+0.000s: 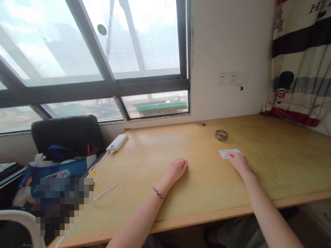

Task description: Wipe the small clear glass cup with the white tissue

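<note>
My right hand (238,162) is closed on the near edge of a white folded tissue (224,154) that lies flat on the wooden table (199,193). Its fingers cover part of the tissue. Resting on the tabletop to the left, my left hand (178,169) is curled into a fist, with nothing showing in it. A beaded bracelet (158,193) circles the left wrist. Just beyond the tissue sits a dark, openwork ring-shaped object (221,135).
At the table's left edge lies a white power bank (117,143) with a cable plugged in. A loose white cable (108,191) trails nearer me. A blue bag (60,170) rests on a black chair (68,132). Wall sockets (227,79) and a curtain (302,65) are at the right.
</note>
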Demonstrator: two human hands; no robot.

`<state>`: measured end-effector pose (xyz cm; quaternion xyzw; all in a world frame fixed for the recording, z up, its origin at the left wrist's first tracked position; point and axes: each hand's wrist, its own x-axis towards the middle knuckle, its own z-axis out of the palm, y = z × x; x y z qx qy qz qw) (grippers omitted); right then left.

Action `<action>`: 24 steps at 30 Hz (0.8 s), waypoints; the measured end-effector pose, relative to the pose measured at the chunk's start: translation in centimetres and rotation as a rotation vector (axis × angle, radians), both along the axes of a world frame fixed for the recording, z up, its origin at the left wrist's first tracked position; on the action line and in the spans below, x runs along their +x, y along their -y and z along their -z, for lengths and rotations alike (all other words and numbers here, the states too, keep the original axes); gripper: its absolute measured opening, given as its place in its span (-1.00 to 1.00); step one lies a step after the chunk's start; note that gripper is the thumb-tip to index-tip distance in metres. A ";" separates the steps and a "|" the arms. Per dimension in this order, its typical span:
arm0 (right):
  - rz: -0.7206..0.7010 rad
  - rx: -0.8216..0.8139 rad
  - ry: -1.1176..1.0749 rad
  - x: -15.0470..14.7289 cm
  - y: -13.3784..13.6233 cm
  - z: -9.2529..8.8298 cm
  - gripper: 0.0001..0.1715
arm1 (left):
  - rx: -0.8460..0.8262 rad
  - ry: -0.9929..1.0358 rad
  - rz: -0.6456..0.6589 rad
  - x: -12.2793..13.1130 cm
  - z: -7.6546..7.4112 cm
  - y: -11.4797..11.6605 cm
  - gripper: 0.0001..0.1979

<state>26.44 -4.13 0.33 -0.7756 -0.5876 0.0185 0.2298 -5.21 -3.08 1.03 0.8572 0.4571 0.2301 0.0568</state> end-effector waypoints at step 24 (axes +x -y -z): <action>-0.546 0.055 -1.334 -23.8 -3.3 -0.7 -0.50 | -0.871 1.385 0.019 -0.1 0.2 -1.5 -0.55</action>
